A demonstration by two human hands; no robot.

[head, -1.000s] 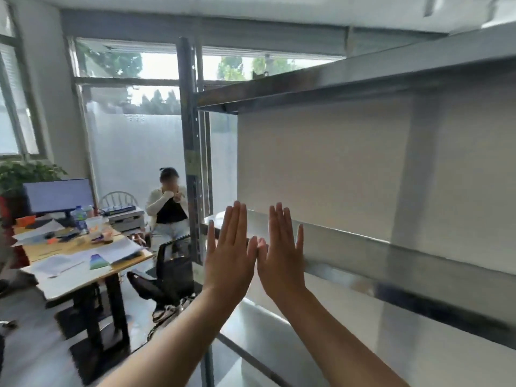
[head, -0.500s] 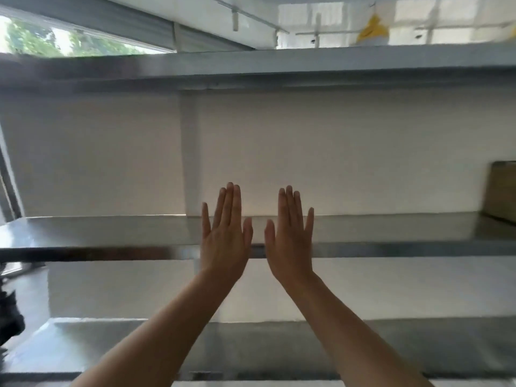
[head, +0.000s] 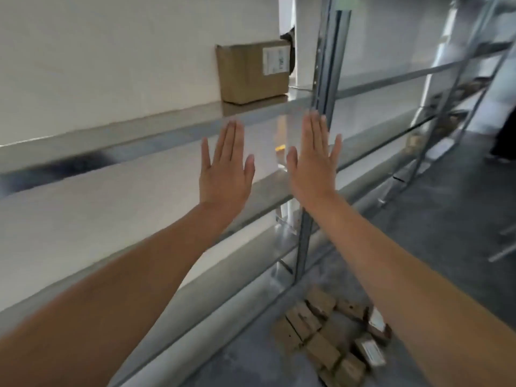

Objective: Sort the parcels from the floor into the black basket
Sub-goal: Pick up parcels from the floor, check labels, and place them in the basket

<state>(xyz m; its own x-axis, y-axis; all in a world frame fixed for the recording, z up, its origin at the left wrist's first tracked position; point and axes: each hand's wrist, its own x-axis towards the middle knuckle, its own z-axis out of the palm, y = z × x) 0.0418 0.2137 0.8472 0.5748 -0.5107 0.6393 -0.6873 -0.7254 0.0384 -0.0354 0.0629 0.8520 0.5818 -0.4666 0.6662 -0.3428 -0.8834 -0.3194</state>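
Observation:
Both my arms stretch forward at chest height, backs of the hands toward me. My left hand and my right hand are flat with straight fingers and hold nothing. Several small brown cardboard parcels lie in a heap on the grey floor at the lower right, beside the foot of the metal shelf unit. The parcels lie far below my hands. No black basket is in view.
A larger cardboard box with a white label stands on an upper steel shelf against the white wall. More metal racking runs off to the right. A person's dark-clothed leg shows at the right edge.
My view has swung right and downward, from the window and desk, across the bare shelves, to the shelf end and the parcels on the floor. My hands stayed raised and flat, slightly further apart.

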